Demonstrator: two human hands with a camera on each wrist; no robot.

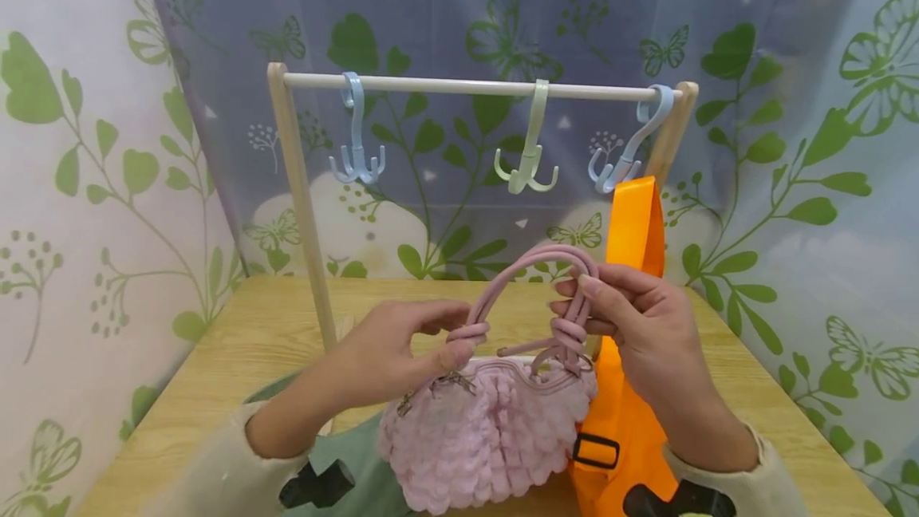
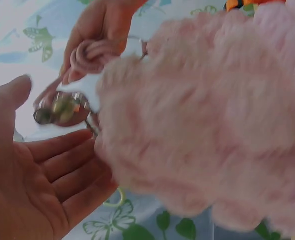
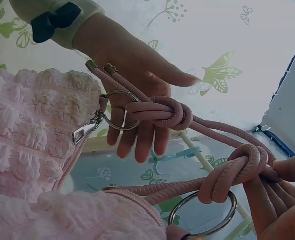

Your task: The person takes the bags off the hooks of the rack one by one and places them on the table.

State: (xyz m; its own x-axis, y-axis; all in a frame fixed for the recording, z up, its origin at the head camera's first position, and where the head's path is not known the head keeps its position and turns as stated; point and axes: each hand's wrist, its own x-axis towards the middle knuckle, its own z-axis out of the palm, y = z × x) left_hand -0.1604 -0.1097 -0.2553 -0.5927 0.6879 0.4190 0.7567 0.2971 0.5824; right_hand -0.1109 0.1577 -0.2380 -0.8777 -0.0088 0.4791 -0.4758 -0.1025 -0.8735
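A puffy pink handbag (image 1: 488, 441) with a knotted cord handle (image 1: 533, 256) is held up before the rack. My right hand (image 1: 649, 333) pinches the handle's right side above its knot (image 1: 569, 333). In the right wrist view, the right hand (image 3: 282, 205) is partly cut off at the edge. My left hand (image 1: 388, 353) is beside the left knot (image 1: 468, 333); its fingers (image 2: 82, 175) are straight and spread in the left wrist view. Metal rings (image 3: 232, 212) join the cords to the bag, near a zipper pull (image 3: 85, 132).
A rack with a white bar (image 1: 445, 86) carries a blue hook (image 1: 356, 134), a green hook (image 1: 530, 142) and another blue hook (image 1: 632, 142). An orange bag (image 1: 625, 421) has its strap at the right hook. Green fabric (image 1: 352, 461) lies on the wooden table (image 1: 208, 365).
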